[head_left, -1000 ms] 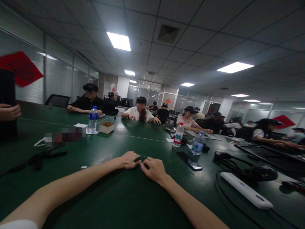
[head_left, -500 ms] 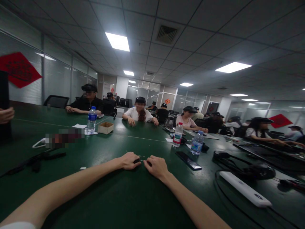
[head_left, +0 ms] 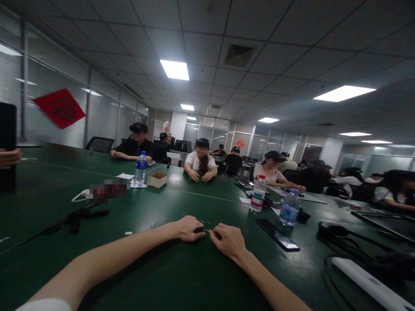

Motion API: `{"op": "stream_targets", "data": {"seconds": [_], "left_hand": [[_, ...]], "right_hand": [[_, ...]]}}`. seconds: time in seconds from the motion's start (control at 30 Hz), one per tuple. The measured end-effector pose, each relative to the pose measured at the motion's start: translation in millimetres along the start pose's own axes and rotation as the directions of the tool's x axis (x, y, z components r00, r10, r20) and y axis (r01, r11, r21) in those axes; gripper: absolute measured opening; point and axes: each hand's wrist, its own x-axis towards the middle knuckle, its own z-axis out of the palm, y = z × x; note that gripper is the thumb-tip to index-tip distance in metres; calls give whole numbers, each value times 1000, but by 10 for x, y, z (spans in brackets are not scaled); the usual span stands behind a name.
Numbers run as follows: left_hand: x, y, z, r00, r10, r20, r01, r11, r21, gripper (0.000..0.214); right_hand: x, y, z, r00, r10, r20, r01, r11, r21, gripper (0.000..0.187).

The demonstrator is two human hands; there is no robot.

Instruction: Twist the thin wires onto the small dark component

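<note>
My left hand and my right hand rest side by side on the green table, fingers curled and pinched. Between them runs a thin small thing, too small to name; each hand pinches one end of it. A dark bit shows under my left fingers. A black phone lies flat just right of my right hand.
Two water bottles stand beyond the phone; a third bottle and a small cardboard box stand farther left. Black cables lie left, a white bar and headphones right. Several people sit around; another person's hand holds something dark at far left.
The view has turned left and tilted slightly, so things sit further right and lower. My hands stay pinched together on the table, a little further apart than a second ago.
</note>
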Motion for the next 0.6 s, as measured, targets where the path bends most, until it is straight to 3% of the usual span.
{"op": "stream_targets", "data": {"seconds": [0.6], "left_hand": [[4, -20, 83, 1000, -17, -25, 14, 994, -111, 45]], "right_hand": [[-32, 11, -15, 1000, 15, 4, -15, 999, 46, 49]]}}
